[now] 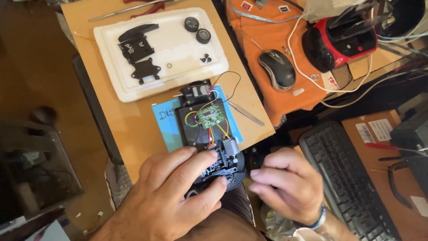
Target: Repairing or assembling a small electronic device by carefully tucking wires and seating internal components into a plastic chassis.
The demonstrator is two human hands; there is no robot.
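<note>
A black toy car chassis (206, 134) lies open on a blue sheet (166, 127) atop a wooden board (129, 120). Its green circuit board (211, 116) and coloured wires are exposed. My left hand (176, 192) grips the near end of the chassis, fingers wrapped over the gear section. My right hand (287, 183) hovers just right of that end, fingers pinched together; I cannot tell if something small is between them.
A white foam tray (178, 58) at the back holds black plastic parts, two small wheels (197, 30) and small pieces. Metal tweezers (246, 114) lie right of the chassis. A mouse (277, 69) rests on orange cloth; a keyboard (347, 178) sits at right.
</note>
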